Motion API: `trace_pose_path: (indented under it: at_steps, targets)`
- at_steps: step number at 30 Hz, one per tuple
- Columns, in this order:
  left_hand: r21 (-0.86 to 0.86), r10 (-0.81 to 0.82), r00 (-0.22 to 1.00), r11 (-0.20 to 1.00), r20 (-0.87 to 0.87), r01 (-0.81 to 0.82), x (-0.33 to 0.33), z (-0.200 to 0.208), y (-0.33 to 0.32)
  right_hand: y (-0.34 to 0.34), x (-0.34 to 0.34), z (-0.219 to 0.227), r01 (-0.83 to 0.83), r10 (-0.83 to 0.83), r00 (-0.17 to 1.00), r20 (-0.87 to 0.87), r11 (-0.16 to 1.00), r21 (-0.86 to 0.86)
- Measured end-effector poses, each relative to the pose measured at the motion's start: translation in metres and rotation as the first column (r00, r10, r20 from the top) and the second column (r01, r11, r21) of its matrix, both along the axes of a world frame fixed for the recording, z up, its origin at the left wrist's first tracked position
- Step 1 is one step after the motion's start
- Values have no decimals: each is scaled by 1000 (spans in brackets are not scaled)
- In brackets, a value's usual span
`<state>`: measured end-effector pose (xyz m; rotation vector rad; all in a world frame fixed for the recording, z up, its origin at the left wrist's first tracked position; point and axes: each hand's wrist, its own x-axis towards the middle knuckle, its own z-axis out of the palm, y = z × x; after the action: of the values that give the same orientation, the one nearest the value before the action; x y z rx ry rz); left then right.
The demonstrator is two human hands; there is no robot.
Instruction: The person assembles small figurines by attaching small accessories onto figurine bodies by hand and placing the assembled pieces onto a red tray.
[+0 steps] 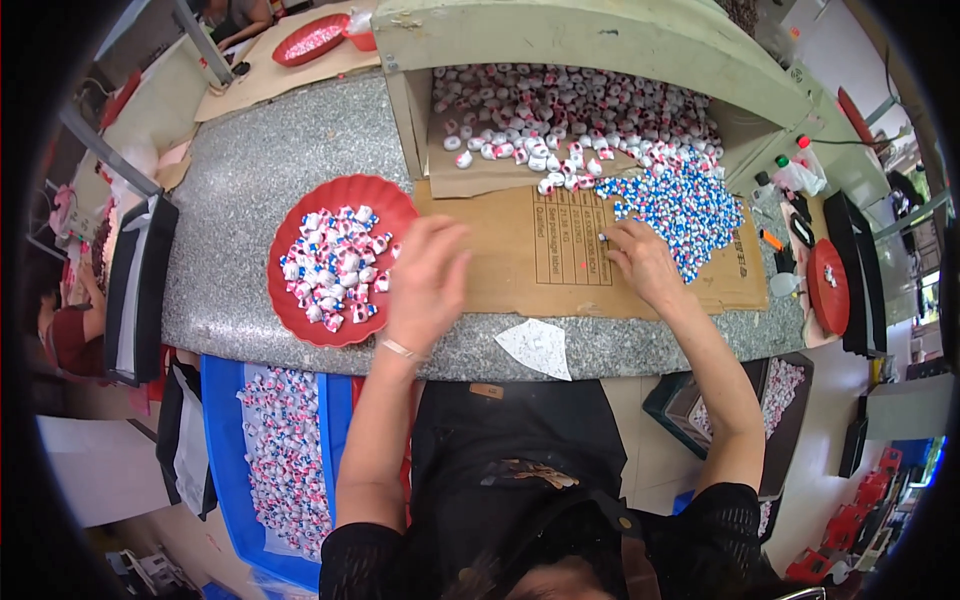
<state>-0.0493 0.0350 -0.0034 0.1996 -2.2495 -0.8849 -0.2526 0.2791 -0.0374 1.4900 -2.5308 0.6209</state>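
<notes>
My left hand is beside the right rim of a red scalloped plate, its fingers smeared by motion, so I cannot see whether they hold anything. Small white figures with pink and blue parts fill the plate. Over the flat cardboard sheet, my right hand pinches a small blue-and-white piece at its fingertips. Just beyond that hand spreads a heap of small blue-and-white pieces. Behind it, many white and pink figures lie piled inside a pale box-like shelf.
A white paper scrap lies at the counter's front edge. Below left stands a blue bin of finished-looking figures. On the right are bottles and another red plate. Other people sit at the far left.
</notes>
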Motion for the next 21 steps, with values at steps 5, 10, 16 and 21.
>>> trace_pose_path:
  at_steps: [5, 10, 16, 21]
  targets:
    - [25, -14, 996, 1000, 85, 12, -96, -42, 7, -12, -22, -19, -81, 93, 986, -141, 993, 92]
    - [-103, -4, 967, 994, 256, 32, -158, -61, 25, -13, 13, -10, -35, 35, 999, -20, 999, 16]
    - [122, -90, 993, 989, 73, 81, -151, -53, 35, 27, 54, 0, -22, 22, 1000, -1, 999, 47]
    - [916, -397, 903, 276, -166, 290, -65, -44, 42, 38, 56, -9, -42, 43, 995, 95, 999, -17]
